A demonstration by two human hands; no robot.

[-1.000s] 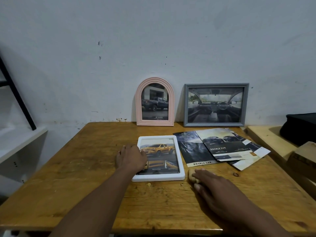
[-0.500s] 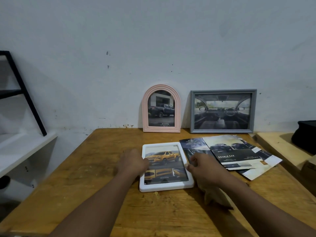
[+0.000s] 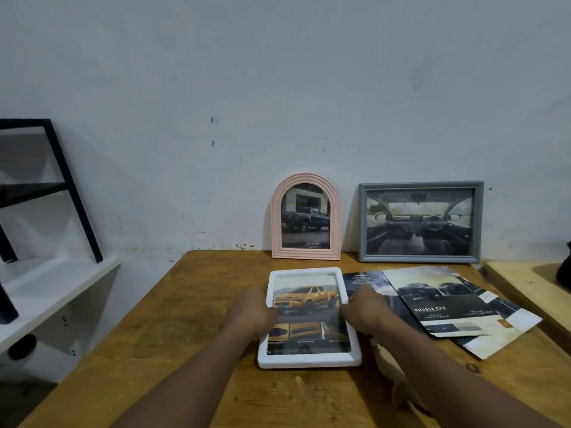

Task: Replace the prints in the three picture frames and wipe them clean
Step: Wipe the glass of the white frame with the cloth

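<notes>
White shelf (image 3: 46,291) stands left of the wooden table (image 3: 185,319). Left hand (image 3: 251,313) grips the left rim of the white frame (image 3: 309,322), fingers curled. This frame lies flat and face up, mid-table, showing a yellow pickup print. Far behind it, a pink arched frame (image 3: 306,216) leans on the wall. Right hand (image 3: 366,310) grips the white frame's right rim likewise. A cloth (image 3: 398,384) lies beneath the right forearm. Grey frame (image 3: 420,222) leans on the wall. Loose prints (image 3: 457,304) lie near it.

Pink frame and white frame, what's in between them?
Only bare wooden table lies between the pink frame and the white frame, seen in the head view.
</notes>
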